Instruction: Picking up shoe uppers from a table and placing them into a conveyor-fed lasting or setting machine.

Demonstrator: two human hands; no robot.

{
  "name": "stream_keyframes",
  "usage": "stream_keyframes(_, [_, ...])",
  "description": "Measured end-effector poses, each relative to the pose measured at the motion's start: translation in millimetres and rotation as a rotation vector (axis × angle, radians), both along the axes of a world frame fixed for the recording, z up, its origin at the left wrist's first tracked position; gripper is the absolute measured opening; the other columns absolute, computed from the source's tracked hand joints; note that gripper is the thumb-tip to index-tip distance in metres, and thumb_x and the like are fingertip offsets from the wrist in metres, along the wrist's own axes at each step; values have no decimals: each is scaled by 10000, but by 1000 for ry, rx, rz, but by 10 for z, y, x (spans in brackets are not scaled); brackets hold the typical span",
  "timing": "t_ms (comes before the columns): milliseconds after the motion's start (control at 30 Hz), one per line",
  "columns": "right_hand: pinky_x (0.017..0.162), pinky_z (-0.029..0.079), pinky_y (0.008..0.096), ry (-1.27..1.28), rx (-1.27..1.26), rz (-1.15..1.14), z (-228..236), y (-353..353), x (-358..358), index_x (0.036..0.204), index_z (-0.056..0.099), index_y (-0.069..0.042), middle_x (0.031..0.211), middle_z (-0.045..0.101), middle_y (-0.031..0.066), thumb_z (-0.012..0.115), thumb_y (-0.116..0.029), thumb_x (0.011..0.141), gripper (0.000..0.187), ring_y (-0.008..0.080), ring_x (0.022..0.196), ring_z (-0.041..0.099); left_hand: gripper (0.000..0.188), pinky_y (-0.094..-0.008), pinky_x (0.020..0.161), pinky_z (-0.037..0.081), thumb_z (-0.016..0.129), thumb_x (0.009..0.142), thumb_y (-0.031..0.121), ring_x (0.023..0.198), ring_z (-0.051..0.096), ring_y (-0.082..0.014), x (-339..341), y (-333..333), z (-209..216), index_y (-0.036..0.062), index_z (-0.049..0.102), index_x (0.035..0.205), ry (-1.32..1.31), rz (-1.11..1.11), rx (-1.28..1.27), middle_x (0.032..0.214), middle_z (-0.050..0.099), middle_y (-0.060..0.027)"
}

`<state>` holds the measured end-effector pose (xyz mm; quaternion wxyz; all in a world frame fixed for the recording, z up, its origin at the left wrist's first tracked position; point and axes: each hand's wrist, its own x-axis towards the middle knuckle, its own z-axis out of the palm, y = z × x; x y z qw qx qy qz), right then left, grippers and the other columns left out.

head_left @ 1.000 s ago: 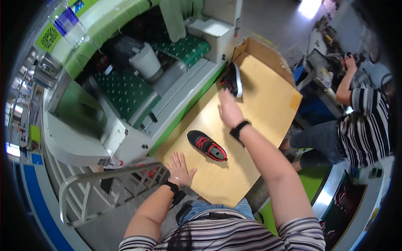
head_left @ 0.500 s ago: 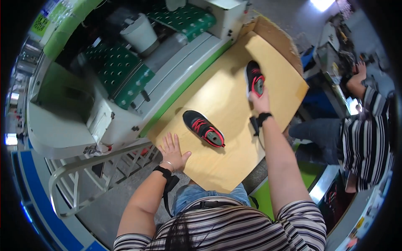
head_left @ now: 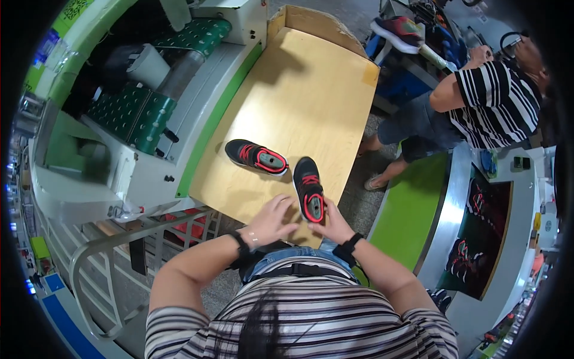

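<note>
A black sneaker with red laces and a red collar (head_left: 309,176) is in my right hand (head_left: 336,225), which grips it at the heel. It is close to my body, toe pointing away over the wooden tabletop (head_left: 311,78). Just left of its heel is my left hand (head_left: 270,222), fingers apart and curved toward the sneaker, with nothing in it. A second, matching sneaker (head_left: 248,154) lies on the tabletop further left, its toe pointing left and its heel near the first one.
On the left stands a white machine with green perforated belts (head_left: 128,116) and a metal railing (head_left: 89,251). At right, a person in a striped shirt (head_left: 490,107) works beside a multicoloured shoe (head_left: 399,35). A green belt (head_left: 400,221) runs on my right; shoes (head_left: 463,258) lie beyond it.
My right hand has brought its sneaker from the far right of the tabletop back toward me. My left hand has left the tabletop edge and come beside that sneaker. The view has shifted.
</note>
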<state>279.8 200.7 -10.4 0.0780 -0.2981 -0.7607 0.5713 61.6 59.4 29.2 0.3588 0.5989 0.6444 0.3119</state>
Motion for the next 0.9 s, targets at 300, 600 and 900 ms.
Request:
stream_keyframes(300, [754, 494, 225, -90, -78, -313, -113, 424, 239, 1182, 581, 15, 987, 652, 70, 640, -96, 904, 305, 89, 829, 596, 861, -415, 1079, 358, 734, 691, 98, 1282, 420, -369, 325, 662, -198, 20, 279, 1418, -507, 399, -128, 1381, 382, -264])
stream_keyframes(600, [949, 463, 383, 200, 375, 101, 480, 514, -1380, 1192, 579, -23, 1144, 599, 155, 761, -123, 768, 473, 293, 1060, 579, 799, -344, 1007, 409, 674, 782, 47, 1152, 499, -244, -1064, 186, 1949, 28, 230, 1447, -563, 1028, 431, 1248, 486, -150])
stream_keyframes(900, [954, 452, 418, -42, 297, 444, 378, 756, -2113, 1096, 564, -10, 1138, 605, 194, 763, -125, 729, 433, 393, 1093, 551, 871, -420, 1141, 252, 677, 831, 218, 1398, 223, -433, -2588, 252, 1532, -74, 158, 1467, 188, 1724, 426, 1478, 232, -285])
